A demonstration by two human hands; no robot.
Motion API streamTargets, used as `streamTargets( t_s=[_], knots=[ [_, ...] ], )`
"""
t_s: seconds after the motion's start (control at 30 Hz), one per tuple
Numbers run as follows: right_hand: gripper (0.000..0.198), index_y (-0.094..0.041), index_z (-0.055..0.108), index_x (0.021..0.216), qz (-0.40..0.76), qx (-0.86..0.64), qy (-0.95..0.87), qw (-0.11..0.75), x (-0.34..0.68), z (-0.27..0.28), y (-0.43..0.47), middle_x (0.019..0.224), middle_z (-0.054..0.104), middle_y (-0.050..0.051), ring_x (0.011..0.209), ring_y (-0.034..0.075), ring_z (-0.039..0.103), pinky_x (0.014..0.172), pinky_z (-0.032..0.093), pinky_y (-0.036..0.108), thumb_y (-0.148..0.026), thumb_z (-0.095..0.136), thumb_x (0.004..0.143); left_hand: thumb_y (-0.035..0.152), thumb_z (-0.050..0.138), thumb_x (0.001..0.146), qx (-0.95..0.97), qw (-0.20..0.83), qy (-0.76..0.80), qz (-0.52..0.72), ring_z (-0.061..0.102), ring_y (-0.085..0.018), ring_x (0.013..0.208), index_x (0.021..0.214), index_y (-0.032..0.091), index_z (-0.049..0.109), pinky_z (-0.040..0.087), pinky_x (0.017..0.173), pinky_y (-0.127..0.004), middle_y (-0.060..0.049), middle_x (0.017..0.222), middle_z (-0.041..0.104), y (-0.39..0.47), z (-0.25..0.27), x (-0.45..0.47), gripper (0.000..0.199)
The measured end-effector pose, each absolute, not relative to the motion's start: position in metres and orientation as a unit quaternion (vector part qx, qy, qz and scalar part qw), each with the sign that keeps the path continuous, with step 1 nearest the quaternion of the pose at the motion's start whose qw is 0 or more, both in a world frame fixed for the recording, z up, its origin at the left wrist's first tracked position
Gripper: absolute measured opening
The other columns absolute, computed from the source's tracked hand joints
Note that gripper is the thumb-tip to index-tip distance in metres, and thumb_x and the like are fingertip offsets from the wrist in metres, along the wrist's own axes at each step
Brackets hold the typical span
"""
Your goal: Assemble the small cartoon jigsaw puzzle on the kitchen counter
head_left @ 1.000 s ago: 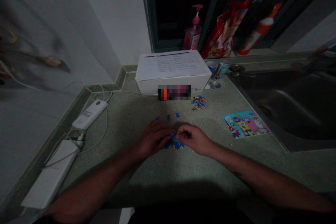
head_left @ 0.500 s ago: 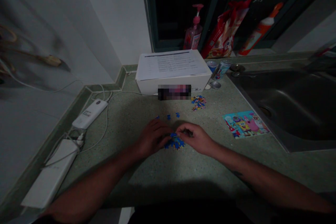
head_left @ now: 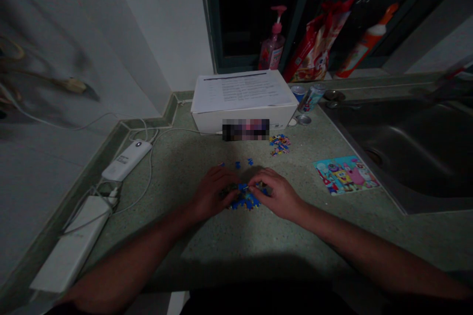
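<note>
A partly joined, mostly blue jigsaw puzzle (head_left: 247, 202) lies on the counter between my two hands. My left hand (head_left: 217, 191) is curled at its left side, thumb and fingers closed on the edge. My right hand (head_left: 277, 192) pinches a small blue puzzle piece (head_left: 244, 187) at the puzzle's top edge, thumb and index finger together. Just beyond my fingers are a few loose pieces (head_left: 250, 161). Farther back, a heap of mixed loose pieces (head_left: 280, 144) sits by the box. Off to the right lies a colourful cartoon picture card (head_left: 346, 175).
A white box (head_left: 207, 120) with a printed sheet (head_left: 240, 91) on top stands at the back. Cans (head_left: 312, 98) stand beside it. A metal sink (head_left: 417, 142) is on the right. On the left are a white power bank (head_left: 127, 160), cables and a long white box (head_left: 72, 246).
My right hand has shifted slightly, and its fingers are closer over the puzzle's top right. More of the blue puzzle shows between my hands. My left hand has hardly moved.
</note>
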State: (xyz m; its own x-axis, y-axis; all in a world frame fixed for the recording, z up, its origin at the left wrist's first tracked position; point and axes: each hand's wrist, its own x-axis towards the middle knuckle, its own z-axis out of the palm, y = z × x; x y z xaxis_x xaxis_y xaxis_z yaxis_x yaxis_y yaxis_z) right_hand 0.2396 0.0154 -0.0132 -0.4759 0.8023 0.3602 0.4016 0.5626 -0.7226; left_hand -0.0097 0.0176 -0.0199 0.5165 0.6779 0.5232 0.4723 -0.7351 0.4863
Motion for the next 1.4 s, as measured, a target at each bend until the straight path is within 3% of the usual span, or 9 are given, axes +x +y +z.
streamTargets(
  t_s=[0.37, 0.7, 1.07, 1.4],
  knots=[
    [0.005, -0.024, 0.065, 0.097, 0.250, -0.359, -0.836, 0.332, 0.240, -0.014, 0.015, 0.091, 0.072, 0.003, 0.091, 0.022, 0.066, 0.083, 0.052, 0.038, -0.022, 0.063, 0.100, 0.029, 0.066, 0.100, 0.866, 0.129, 0.319, 0.362, 0.072, -0.021, 0.096, 0.114, 0.021, 0.071, 0.051, 0.103, -0.045, -0.006, 0.100, 0.078, 0.019, -0.022, -0.010, 0.017],
    [0.003, -0.024, 0.064, 0.102, 0.228, -0.346, -0.853, 0.317, 0.240, -0.012, 0.013, 0.096, 0.072, 0.005, 0.094, 0.024, 0.066, 0.085, 0.053, 0.041, -0.026, 0.064, 0.101, 0.030, 0.060, 0.105, 0.867, 0.156, 0.320, 0.348, 0.072, -0.020, 0.092, 0.119, 0.022, 0.073, 0.054, 0.091, -0.038, -0.007, 0.098, 0.078, 0.020, -0.027, -0.009, 0.021],
    [0.003, -0.023, 0.064, 0.099, 0.184, -0.357, -0.860, 0.316, 0.237, -0.011, 0.012, 0.094, 0.072, 0.007, 0.093, 0.026, 0.066, 0.085, 0.054, 0.043, -0.026, 0.064, 0.098, 0.035, 0.051, 0.109, 0.836, 0.274, 0.329, 0.345, 0.071, -0.024, 0.097, 0.133, 0.022, 0.069, 0.057, 0.088, -0.041, -0.010, 0.106, 0.076, 0.009, -0.012, -0.001, 0.032],
    [0.007, -0.024, 0.067, 0.098, 0.193, -0.363, -0.860, 0.301, 0.235, -0.011, 0.012, 0.094, 0.072, 0.006, 0.094, 0.025, 0.067, 0.087, 0.054, 0.043, -0.030, 0.065, 0.100, 0.036, 0.054, 0.108, 0.794, 0.323, 0.366, 0.363, 0.072, -0.023, 0.096, 0.120, 0.023, 0.076, 0.061, 0.087, -0.042, -0.009, 0.101, 0.078, 0.008, -0.022, 0.001, 0.029]
  ],
)
